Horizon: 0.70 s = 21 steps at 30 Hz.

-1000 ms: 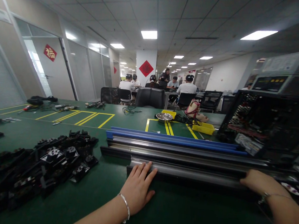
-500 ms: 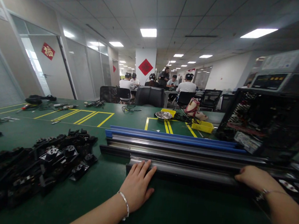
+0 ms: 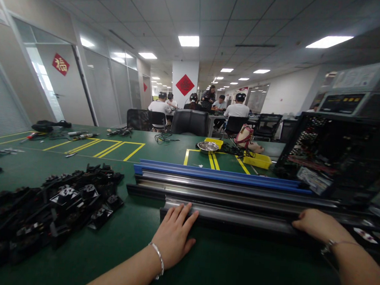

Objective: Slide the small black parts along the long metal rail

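A long black channel-shaped rail (image 3: 236,218) lies crosswise on the table in front of me. My left hand (image 3: 174,233) rests on its left end, fingers stretched out and the thumb apart. Toward the right part of the same rail, my right hand (image 3: 318,226) is closed, its fingers curled down at the rail. Whatever those fingers hold, if anything, is hidden behind the hand. More black rails (image 3: 219,186) lie parallel just behind, and a blue rail (image 3: 220,174) lies farthest back.
A heap of small black parts (image 3: 66,202) covers the table's left side. Behind the rails are a metal bowl (image 3: 208,147), a yellow tray (image 3: 257,160) and cables (image 3: 166,137). An open black computer case (image 3: 340,152) stands at the right. People sit at a far table.
My right hand has shifted slightly to the left along the rail. My left hand and the rails stay where they were.
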Available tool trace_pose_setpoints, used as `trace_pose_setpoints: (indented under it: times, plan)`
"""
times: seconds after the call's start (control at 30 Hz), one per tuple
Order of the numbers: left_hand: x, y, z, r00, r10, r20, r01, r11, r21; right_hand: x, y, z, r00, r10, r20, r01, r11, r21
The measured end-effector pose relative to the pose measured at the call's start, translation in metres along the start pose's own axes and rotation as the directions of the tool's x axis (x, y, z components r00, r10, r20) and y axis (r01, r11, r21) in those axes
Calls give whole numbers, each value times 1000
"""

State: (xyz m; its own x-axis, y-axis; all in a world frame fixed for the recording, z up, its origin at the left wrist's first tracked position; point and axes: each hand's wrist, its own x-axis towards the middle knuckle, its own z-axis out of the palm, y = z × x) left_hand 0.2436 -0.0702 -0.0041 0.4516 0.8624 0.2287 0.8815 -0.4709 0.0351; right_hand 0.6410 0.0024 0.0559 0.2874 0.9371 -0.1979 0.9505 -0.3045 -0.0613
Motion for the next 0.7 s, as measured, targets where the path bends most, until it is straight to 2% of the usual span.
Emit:
trace_pose_setpoints:
  times: [0.33,0.7]
  plan:
    - [0,1,-1,1000,1,2,-1,1000,2,-14,-18,-4,1000,-23,10,23,999,-27]
    - [-1,0,0,1000,-2,3,2,1000,-4,-16,-27,-2,999,-49,3,49,998,-25]
